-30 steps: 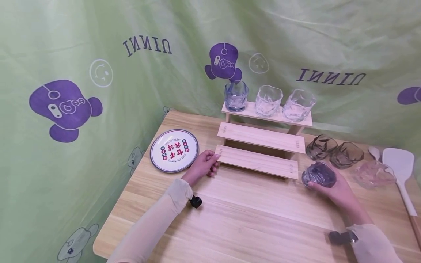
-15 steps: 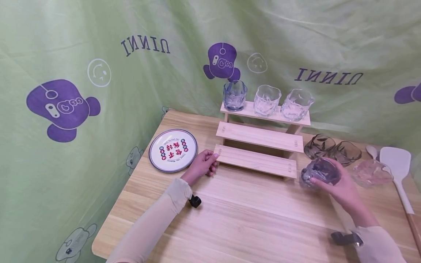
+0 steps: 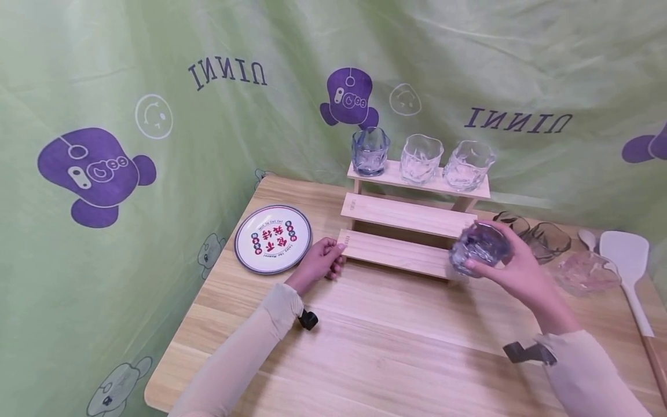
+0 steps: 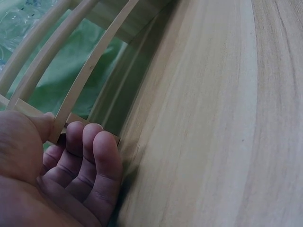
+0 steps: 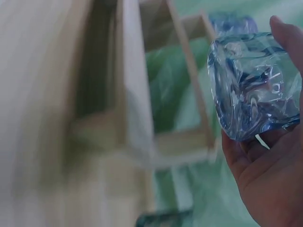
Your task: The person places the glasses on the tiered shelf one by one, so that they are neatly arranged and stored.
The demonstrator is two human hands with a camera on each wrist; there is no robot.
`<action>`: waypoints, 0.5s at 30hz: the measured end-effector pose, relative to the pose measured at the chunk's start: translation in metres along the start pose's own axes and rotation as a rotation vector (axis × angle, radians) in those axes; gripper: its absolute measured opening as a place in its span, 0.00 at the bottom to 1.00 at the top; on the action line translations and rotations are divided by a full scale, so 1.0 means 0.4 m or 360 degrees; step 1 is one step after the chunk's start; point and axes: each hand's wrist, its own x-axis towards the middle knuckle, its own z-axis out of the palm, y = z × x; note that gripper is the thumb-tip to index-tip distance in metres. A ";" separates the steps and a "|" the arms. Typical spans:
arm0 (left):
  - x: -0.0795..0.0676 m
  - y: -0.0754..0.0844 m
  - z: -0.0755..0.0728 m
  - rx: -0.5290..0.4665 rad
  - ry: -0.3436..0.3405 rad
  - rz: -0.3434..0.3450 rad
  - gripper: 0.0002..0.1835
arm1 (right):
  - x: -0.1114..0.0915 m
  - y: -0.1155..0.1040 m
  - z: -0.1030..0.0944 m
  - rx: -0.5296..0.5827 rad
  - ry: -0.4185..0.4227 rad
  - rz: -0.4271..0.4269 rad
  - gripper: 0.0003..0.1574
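Note:
My right hand (image 3: pixel 526 278) grips a bluish glass tumbler (image 3: pixel 480 248), held in the air in front of the right end of the rack's lower boards. Up close in the right wrist view, the tumbler (image 5: pixel 253 87) has wavy, faceted walls, with thumb and fingers around it. At the left end of the lowest board, my left hand (image 3: pixel 319 263) pinches the three-step wooden rack (image 3: pixel 396 253); thumb and fingertips sit on that board's end in the left wrist view. On the top step stand a blue tumbler (image 3: pixel 370 153) and two clear tumblers, one in the middle (image 3: pixel 421 161).
A white plate (image 3: pixel 273 239) with red lettering lies left of the rack. Right of it are two dark tumblers, one nearer (image 3: pixel 546 242), a pinkish glass (image 3: pixel 586 272), a small spoon (image 3: pixel 587 237) and a white spatula (image 3: pixel 624 255). A green curtain (image 3: pixel 250 127) hangs behind.
My right hand has lifted the bluish tumbler and carried it left, from beside the dark tumblers to the rack's right end. The left hand keeps its hold on the rack.

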 end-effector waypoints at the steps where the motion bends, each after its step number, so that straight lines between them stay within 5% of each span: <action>1: -0.003 0.001 -0.001 -0.0005 -0.0002 0.0002 0.18 | 0.016 -0.017 0.010 -0.0009 -0.0009 -0.0009 0.54; 8: -0.012 0.002 -0.015 -0.0047 -0.0041 -0.0016 0.17 | 0.123 -0.108 0.103 0.0049 -0.0106 -0.0080 0.54; 15: -0.003 0.007 -0.008 -0.0066 -0.0078 -0.0009 0.17 | 0.236 -0.143 0.198 0.0213 -0.0110 -0.0139 0.51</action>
